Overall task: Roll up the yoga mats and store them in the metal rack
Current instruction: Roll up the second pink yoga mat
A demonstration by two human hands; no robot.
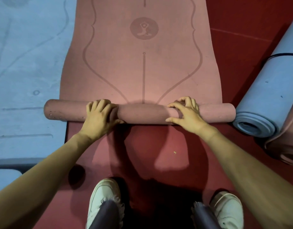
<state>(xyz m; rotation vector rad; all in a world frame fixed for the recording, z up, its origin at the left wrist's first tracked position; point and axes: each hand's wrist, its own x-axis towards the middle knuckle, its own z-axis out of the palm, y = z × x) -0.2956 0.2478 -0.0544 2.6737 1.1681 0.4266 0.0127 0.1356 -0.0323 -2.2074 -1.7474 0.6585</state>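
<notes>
Nearest me, at the lower edge of view, my two white lace-up sneakers (104, 200) stand on the dark red rubber floor (159, 146); my legs are cut off by the frame. Ahead of them both forearms reach forward to the pink foam yoga mat (143, 66), whose near end is wound into a slim roll (142, 114).

The roll's long axis runs left to right, square across my reach, and the unrolled length lies straight away from me. My left hand (99, 116) sits left of centre, fingers curled over the top, gripping the roll. My right hand (187, 114) sits right of centre, fingers hooked over the crest and thumb spread along the near side, also gripping. Neither hand is nearer.

Judgement: little is wound so far. The next push should go directly away from me, even on both sides, or the roll will run crooked.

The roll's left end overlaps a flat light blue foam mat (26, 63). Its right end lies just beside a rolled light blue foam mat (266, 96); I cannot tell whether they touch.

My fingertips on the roll's far side are hidden. The pink mat's far end is cut off at the top. No metal rack is in view.
</notes>
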